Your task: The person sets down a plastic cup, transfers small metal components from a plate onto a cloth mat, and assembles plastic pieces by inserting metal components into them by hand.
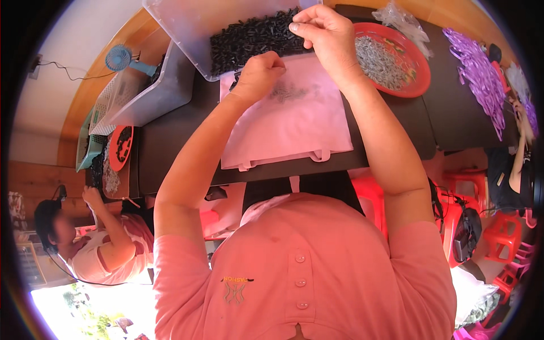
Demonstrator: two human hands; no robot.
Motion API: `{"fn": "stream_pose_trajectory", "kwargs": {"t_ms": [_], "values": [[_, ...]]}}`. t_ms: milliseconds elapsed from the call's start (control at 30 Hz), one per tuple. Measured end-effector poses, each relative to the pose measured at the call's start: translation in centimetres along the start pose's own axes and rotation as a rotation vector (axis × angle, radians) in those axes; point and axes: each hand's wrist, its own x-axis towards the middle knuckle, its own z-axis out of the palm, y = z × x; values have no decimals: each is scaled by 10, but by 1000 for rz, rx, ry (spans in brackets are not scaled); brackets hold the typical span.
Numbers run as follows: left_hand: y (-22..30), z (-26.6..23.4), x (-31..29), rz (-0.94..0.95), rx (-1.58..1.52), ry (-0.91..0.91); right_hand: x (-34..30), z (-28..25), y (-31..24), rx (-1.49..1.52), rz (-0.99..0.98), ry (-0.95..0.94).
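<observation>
My right hand [330,38] is raised over the near right corner of a clear plastic bin, thumb and forefinger pinched together; whatever is between them is too small to make out. Small black tube-like pieces [249,39] are heaped in the bin [175,22]. My left hand [259,75] is curled closed above a pink cloth bag [283,133] lying flat on the table, and its fingertips are partly hidden. A small scatter of grey metal pieces [289,92] rests on the bag between my hands. Dark pieces show beside my left wrist.
A red round tray [420,65] of small silvery pieces stands right of the bin. Farther right lies a purple ribbon bundle [476,79]. At left are another clear bin [164,93], a blue fan [119,58] and a red dish [129,148]. Other people sit at both sides.
</observation>
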Motion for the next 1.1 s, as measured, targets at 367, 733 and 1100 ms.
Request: {"fn": "stream_pose_trajectory", "kwargs": {"t_ms": [367,733,1100], "values": [[13,-29,-28,-292,-439,90,-14,30,21,-526,329,-401],[6,-17,-38,-95,-364,280,-19,38,22,-146,447,-312],[0,-19,-41,85,-287,401,-26,45,8,-53,521,-342]]}}
